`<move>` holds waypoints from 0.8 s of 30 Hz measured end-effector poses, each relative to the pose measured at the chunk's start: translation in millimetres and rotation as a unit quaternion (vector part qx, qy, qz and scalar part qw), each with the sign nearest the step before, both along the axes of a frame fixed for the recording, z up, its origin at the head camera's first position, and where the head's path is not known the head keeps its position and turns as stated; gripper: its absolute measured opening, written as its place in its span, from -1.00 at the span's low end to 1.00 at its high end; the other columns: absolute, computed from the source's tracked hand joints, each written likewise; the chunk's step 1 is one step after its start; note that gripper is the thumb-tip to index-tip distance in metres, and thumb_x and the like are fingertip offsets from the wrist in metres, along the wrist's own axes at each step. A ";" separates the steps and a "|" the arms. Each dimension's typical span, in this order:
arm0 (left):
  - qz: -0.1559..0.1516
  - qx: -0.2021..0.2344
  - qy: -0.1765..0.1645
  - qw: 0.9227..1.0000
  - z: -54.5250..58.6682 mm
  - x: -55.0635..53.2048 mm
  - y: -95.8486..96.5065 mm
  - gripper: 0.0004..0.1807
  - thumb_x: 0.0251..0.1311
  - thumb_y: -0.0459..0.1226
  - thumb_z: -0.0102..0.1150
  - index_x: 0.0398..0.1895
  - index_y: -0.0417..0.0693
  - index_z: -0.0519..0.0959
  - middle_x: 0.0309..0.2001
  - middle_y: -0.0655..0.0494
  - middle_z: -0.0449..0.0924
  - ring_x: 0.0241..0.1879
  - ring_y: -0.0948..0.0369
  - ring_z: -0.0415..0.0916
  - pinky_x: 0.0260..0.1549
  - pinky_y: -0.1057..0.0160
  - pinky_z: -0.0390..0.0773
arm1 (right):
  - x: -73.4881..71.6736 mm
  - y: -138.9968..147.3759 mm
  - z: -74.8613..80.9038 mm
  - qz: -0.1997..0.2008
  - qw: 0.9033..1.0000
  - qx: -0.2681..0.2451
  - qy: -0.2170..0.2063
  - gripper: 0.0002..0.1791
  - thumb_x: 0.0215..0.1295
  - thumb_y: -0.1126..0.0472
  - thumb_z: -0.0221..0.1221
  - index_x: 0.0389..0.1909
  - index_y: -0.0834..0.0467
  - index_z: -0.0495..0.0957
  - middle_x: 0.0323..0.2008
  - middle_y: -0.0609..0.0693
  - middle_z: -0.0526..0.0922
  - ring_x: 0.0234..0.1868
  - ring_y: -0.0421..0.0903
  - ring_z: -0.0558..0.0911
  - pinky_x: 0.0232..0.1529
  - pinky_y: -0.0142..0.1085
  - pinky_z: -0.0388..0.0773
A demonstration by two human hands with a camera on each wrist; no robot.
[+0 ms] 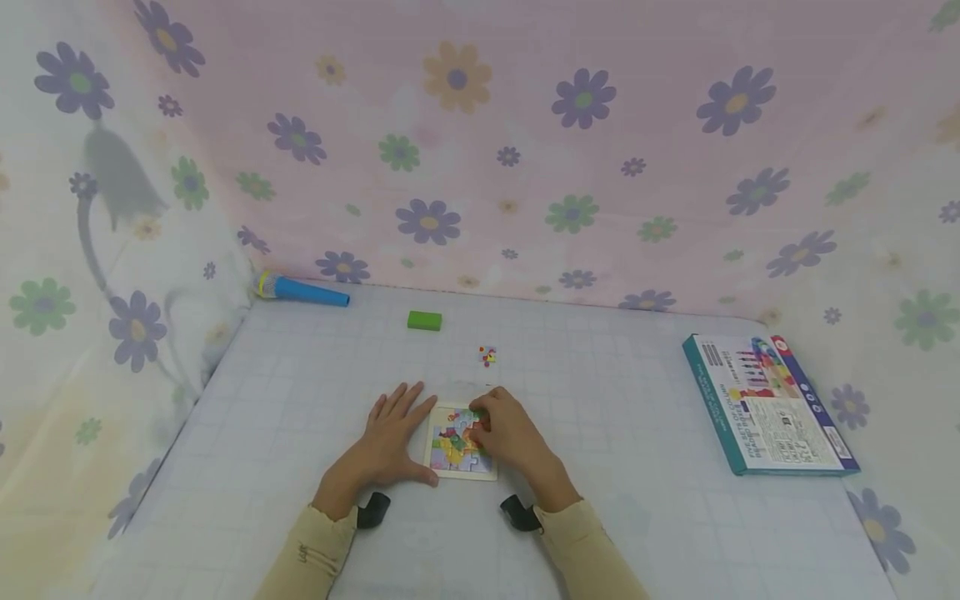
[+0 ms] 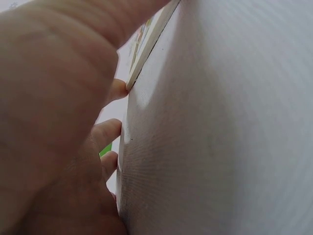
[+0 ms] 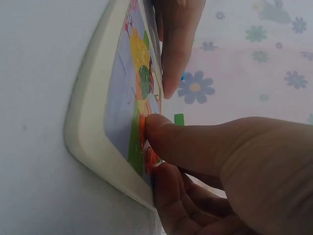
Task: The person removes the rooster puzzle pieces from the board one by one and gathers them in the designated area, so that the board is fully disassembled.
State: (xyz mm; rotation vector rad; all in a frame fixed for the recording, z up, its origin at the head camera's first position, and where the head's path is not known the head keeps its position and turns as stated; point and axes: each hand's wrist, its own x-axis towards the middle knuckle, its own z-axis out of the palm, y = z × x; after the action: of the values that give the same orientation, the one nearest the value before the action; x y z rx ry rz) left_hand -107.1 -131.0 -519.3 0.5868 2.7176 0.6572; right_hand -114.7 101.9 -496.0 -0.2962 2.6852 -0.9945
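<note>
A small jigsaw puzzle (image 1: 452, 454) in a pale wooden frame lies on the table, mostly filled with a colourful picture. Spread along its left side, my left hand (image 1: 390, 442) rests with straight fingers, index finger and thumb touching the frame. My right hand (image 1: 513, 429) is over the puzzle's upper right part. In the right wrist view its thumb and curled index finger pinch an orange-red puzzle piece (image 3: 143, 128) at the picture's surface. The piece is partly hidden by the fingers. Another puzzle piece (image 1: 487, 356) lies loose beyond the frame.
A green block (image 1: 424, 321) lies farther back, and a blue toy microphone (image 1: 307, 291) is at the back left by the cloth wall. At the right rests a flat printed box (image 1: 772, 406). Flowered cloth (image 1: 510, 117) encloses the table's back and sides.
</note>
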 end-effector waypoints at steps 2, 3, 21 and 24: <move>0.000 -0.001 0.004 1.000 -0.8 0.2 -0.3 0.35 -0.32 0.25 0.63 0.60 0.04 0.17 0.66 -0.06 -0.09 0.66 -0.14 -0.25 0.58 -0.29 -0.20 | 0.6 -0.2 0.0 0.001 1.000 0.001 0.005 -0.61 0.27 0.25 0.38 0.11 0.22 0.63 -0.05 0.01 0.55 -0.20 -0.19 0.53 -0.16 -0.36 0.59; 0.000 0.000 0.005 1.000 -1.0 0.2 -0.3 0.35 -0.33 0.24 0.64 0.60 0.04 0.17 0.66 -0.06 -0.08 0.65 -0.14 -0.24 0.58 -0.29 -0.20 | 0.9 -0.3 -0.1 0.001 1.000 0.001 0.006 -0.61 0.27 0.24 0.38 0.10 0.21 0.63 -0.05 0.01 0.55 -0.20 -0.19 0.53 -0.16 -0.36 0.59; 0.006 -0.001 0.003 1.000 -0.8 -0.2 0.6 0.35 -0.33 0.24 0.65 0.60 0.04 0.19 0.66 -0.05 -0.08 0.66 -0.13 -0.25 0.58 -0.29 -0.21 | 0.0 -2.9 3.1 0.031 0.998 0.052 0.036 -0.78 0.42 0.33 0.22 0.03 0.10 0.59 -0.11 -0.03 0.68 -0.12 -0.12 0.62 0.09 -0.14 0.66; 0.008 -0.002 0.005 1.000 0.2 0.2 0.9 0.34 -0.34 0.24 0.65 0.59 0.04 0.20 0.66 -0.06 -0.06 0.65 -0.13 -0.24 0.57 -0.30 -0.19 | 0.5 -4.5 2.7 0.032 0.996 0.069 0.042 -0.78 0.45 0.30 0.20 0.05 0.09 0.59 -0.08 -0.02 0.67 -0.08 -0.10 0.63 0.14 -0.12 0.66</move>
State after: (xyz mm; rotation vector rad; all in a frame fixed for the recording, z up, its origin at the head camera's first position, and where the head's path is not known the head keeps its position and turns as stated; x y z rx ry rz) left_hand -106.9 -130.1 -519.1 0.5690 2.7349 0.6550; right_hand -114.2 97.3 -493.3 -0.4024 2.7842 -0.7893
